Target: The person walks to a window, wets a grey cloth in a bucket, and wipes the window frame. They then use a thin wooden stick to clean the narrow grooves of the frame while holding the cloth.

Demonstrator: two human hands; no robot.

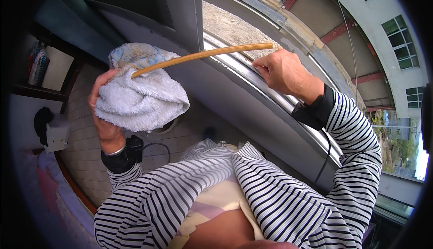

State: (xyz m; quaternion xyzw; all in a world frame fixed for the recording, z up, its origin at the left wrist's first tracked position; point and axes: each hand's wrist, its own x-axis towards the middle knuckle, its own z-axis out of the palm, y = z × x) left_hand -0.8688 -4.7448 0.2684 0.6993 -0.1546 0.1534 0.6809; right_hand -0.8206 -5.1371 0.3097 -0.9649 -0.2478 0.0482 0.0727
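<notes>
My left hand (101, 110) grips a white terry towel (142, 100), bunched up, with blue marks and brownish stains on its upper fold. Out of the towel's folds juts a slender brown stick (206, 53), seemingly wooden and slightly curved; its free end is above my right hand. My right hand (287, 73) is at the metal track of a sliding window (236, 62), thumb and fingers curled together with the tips down at the track. Whether anything is pinched between those fingertips cannot be seen.
A grey window frame (189, 15) rises at the upper middle above a grey wall (216, 86). Outside are a rough ledge (233, 18) and a building (368, 18). On the tiled floor (81, 140), a round container (165, 127) is partly hidden below the towel. Black cables (326, 157) hang from my wristbands.
</notes>
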